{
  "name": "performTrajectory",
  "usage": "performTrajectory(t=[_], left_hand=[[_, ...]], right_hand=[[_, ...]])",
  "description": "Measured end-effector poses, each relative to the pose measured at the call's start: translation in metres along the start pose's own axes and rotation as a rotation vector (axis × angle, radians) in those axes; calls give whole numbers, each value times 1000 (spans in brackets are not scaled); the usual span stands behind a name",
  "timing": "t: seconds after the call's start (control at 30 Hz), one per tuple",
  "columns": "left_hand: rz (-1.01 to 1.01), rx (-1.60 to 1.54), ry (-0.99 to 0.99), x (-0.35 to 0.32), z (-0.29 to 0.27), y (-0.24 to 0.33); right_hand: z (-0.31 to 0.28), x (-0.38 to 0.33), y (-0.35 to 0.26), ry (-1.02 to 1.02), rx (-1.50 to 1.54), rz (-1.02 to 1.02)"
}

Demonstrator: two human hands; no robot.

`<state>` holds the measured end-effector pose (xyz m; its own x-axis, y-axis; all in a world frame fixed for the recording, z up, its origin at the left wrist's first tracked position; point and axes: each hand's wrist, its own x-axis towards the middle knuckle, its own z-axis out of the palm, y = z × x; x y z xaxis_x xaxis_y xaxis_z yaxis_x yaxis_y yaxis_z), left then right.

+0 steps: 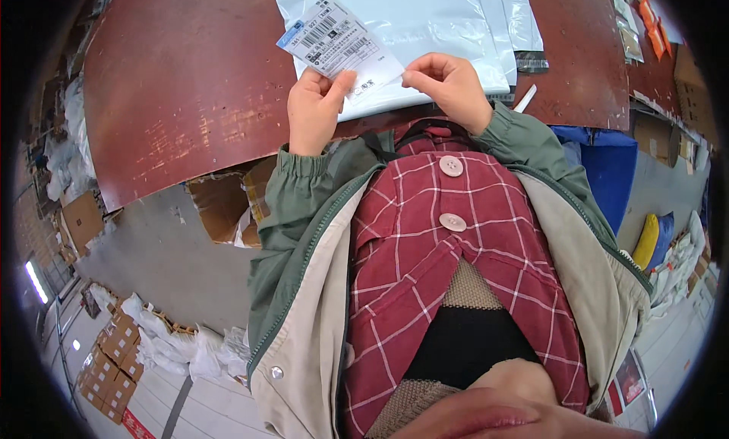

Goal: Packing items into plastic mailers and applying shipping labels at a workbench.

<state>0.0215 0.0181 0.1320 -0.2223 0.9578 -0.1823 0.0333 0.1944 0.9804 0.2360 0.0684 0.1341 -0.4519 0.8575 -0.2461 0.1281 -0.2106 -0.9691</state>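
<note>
A white shipping label (351, 53), printed with barcodes and a blue corner, is stretched between my hands and lies at a slant. My left hand (319, 108) pinches its lower left edge between thumb and fingers. The label's right corner sits between the thumb and forefinger of my right hand (449, 88). Beneath both hands, white plastic mailer bags (448, 29) lie stacked near the table's front edge. Whether a backing sheet is still on the label I cannot tell.
The red-brown table (175, 82) is scuffed. A pale, pen-like strip (525, 98) lies right of the bags. Orange-handled tools (651, 27) are at the far right. Below the table stand an open cardboard box (220, 207) and a blue bin (607, 173). Stacked cartons (114, 363) fill the lower left.
</note>
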Motion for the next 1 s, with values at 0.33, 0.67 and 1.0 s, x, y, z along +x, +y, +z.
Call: performTrajectory(t=[0.33, 0.67, 1.0], left_hand=[[-29, -10, -67, -5, -1, 4], [-35, 61, -72, -5, -2, 5], [459, 607, 64, -4, 14, 1]], right_hand=[[2, -2, 8, 29, 46, -62], [0, -3, 6, -2, -29, -35], [6, -2, 5, -43, 74, -71]])
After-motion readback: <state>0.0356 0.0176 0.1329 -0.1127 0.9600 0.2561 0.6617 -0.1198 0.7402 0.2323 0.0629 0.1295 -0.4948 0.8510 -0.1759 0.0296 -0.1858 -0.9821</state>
